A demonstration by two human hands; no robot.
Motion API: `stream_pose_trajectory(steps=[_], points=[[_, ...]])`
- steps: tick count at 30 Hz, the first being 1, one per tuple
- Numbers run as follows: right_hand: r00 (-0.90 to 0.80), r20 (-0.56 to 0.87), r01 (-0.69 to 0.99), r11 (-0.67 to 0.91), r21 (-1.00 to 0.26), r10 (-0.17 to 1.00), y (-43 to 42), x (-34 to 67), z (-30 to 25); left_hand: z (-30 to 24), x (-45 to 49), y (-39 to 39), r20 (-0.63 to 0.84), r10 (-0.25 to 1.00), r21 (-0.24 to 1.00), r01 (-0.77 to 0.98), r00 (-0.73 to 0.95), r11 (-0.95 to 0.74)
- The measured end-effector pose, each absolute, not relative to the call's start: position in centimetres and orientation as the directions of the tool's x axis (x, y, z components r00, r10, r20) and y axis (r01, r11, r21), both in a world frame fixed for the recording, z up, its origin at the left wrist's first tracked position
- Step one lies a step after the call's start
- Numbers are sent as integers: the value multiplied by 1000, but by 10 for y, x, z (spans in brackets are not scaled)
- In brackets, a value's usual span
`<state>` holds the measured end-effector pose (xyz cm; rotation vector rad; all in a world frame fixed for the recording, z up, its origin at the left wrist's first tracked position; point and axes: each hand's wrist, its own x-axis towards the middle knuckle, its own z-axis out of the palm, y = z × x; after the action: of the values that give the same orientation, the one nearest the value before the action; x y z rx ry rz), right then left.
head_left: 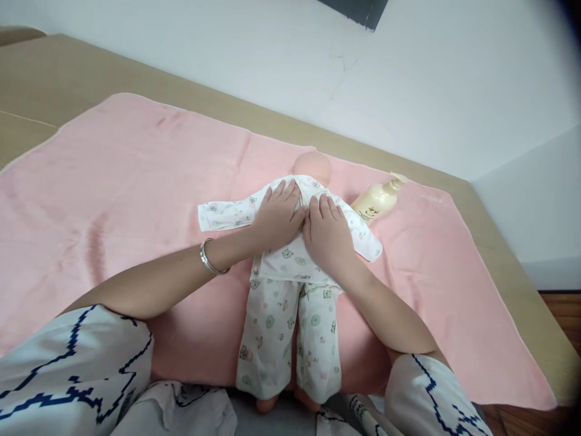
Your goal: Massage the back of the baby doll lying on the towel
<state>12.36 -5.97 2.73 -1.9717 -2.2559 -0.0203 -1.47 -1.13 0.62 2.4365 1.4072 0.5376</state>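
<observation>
A baby doll [312, 166] lies on a pink blanket [149, 163], with its head toward the wall and its feet toward me. It wears a white printed top [290, 260] with the sleeves spread out to both sides, and matching trousers [272, 333]. My left hand [280, 216] rests flat on the upper part of the top, fingers stretched out. Beside it my right hand [327, 233] lies flat as well, with the thumbs close together. Neither hand grips anything visible. The doll's own hands do not show; its feet stick out of the trouser legs.
A cream-coloured pump bottle [376, 201] lies tilted on the blanket beside the doll's right-hand sleeve in view. Under the blanket is a wooden table [503, 266], its far edge along a white wall [272, 54]. A dark panel [358, 11] shows at the top.
</observation>
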Motion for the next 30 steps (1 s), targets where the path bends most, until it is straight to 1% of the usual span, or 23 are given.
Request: stream_pose_trajectory(steps=[2, 5, 7, 9, 12, 14, 17, 19, 22, 25, 28, 30], points=[[-156, 120, 981, 168, -98, 980, -57, 127, 28, 3, -13, -13, 203, 876, 387, 786, 437, -482], [-178, 123, 965, 198, -174, 976, -41, 141, 27, 0, -10, -30, 247, 868, 357, 792, 431, -495], [-163, 138, 954, 192, -229, 977, -30, 150, 26, -1, -9, -43, 283, 841, 337, 773, 461, -538], [-138, 140, 954, 170, -247, 980, -23, 153, 25, 0, -8, -50, 302, 814, 343, 740, 497, -579], [-102, 116, 971, 124, -206, 988, -26, 147, 24, 0, -11, -41, 272, 824, 416, 712, 497, -567], [-107, 101, 979, 123, -164, 989, -36, 140, 26, -2, -14, -23, 259, 841, 452, 709, 475, -540], [-182, 82, 976, 190, -108, 980, -54, 132, 31, -8, -19, 5, 281, 848, 474, 704, 449, -530], [-219, 75, 970, 225, -93, 973, -61, 131, 35, -10, -19, 11, 281, 859, 476, 715, 428, -512], [-227, 75, 963, 235, -129, 971, -56, 138, 40, -7, -15, -5, 280, 872, 434, 757, 403, -489], [-232, 101, 950, 247, -189, 967, -39, 150, 39, 0, -11, -34, 299, 861, 342, 796, 411, -499], [-241, 110, 952, 257, -167, 964, -27, 158, 36, 7, -9, -50, 318, 845, 236, 827, 430, -510], [-230, 97, 962, 241, -127, 968, -26, 158, 33, 9, -9, -49, 312, 846, 212, 836, 433, -506]])
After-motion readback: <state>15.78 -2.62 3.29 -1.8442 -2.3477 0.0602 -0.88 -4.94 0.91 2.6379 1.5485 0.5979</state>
